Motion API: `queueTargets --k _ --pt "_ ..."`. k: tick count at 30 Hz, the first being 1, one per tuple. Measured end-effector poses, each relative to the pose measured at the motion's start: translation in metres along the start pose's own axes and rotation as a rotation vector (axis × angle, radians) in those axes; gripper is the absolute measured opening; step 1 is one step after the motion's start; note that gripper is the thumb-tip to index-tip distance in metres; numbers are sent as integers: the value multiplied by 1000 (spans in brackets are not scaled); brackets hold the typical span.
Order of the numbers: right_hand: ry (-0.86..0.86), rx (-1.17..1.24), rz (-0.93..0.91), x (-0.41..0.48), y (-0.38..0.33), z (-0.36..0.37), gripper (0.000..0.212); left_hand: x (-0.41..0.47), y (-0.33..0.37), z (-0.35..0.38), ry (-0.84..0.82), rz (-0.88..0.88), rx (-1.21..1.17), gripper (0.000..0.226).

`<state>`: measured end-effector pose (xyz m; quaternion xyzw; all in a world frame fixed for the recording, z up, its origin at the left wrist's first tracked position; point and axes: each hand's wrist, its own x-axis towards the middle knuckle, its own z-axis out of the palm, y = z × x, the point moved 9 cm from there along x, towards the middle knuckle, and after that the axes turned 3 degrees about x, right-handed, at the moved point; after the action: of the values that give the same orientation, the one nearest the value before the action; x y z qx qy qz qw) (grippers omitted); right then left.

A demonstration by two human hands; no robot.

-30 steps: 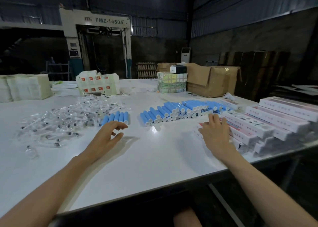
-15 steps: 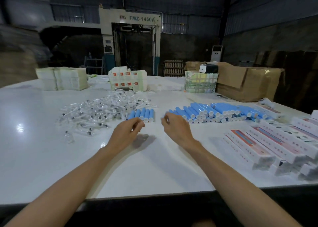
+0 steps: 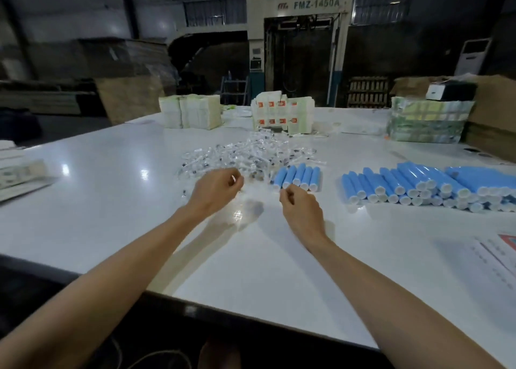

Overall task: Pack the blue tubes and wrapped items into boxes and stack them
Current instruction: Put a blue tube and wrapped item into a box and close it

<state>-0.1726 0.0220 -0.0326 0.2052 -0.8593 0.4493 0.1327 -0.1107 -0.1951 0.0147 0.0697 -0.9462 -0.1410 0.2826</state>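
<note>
Your left hand (image 3: 216, 189) and right hand (image 3: 303, 209) reach side by side over the middle of the white tabletop (image 3: 111, 201), both with fingers curled inward. The left sits at the near fringe of the pile of wrapped items (image 3: 245, 156), a bright glint at its fingertips; whether it has one pinched cannot be told. The right hovers just short of the white caps of a row of five blue tubes (image 3: 297, 177), and whether it holds anything cannot be told either.

The row of five lies just right of the clear-wrapped pile. A larger stack of blue tubes (image 3: 427, 184) runs toward the right edge, caps facing you. A printed box (image 3: 502, 245) shows partly at the right edge, nearer you.

Along the far edge stand white paper stacks (image 3: 192, 111), white cartons with orange marks (image 3: 282, 114) and a taped bundle (image 3: 427, 122) beside a cardboard box (image 3: 494, 108). Behind the tabletop looms a machine (image 3: 301, 5) marked FMZ-1450A.
</note>
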Motion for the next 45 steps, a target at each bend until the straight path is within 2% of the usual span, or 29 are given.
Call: queueTargets --k 4,9,12,17,24,29,36,39,41,45 --pt "-24 -15 -76 -3 -7 5 35 -4 -134 -68 104 -278 152 21" --pt "-72 -148 -298 -14 -34 16 32 -38 -306 -145 28 -625 376 30" --pt "-96 -271 -428 -22 -49 23 30 -66 -381 -182 6 -741 477 37" --pt "-151 -359 -472 -27 -57 33 29 -96 -460 -203 -72 -828 686 51" --pt "-154 -338 -527 -26 -58 38 27 -87 -502 -198 -135 -886 761 60" --pt "-150 -312 -553 -27 -60 37 24 -81 -510 -193 -153 -827 752 47" --pt "-169 -291 -571 -29 -64 37 25 -82 -459 -184 -192 -782 701 49" --pt "-189 -313 -564 -30 -64 37 26 -78 -425 -176 -192 -706 573 47" --pt "-199 -323 -564 -32 -65 37 26 -74 -406 -166 -208 -662 492 54" --pt "-195 -323 -562 -32 -65 35 25 -57 -362 -146 -249 -651 422 87"
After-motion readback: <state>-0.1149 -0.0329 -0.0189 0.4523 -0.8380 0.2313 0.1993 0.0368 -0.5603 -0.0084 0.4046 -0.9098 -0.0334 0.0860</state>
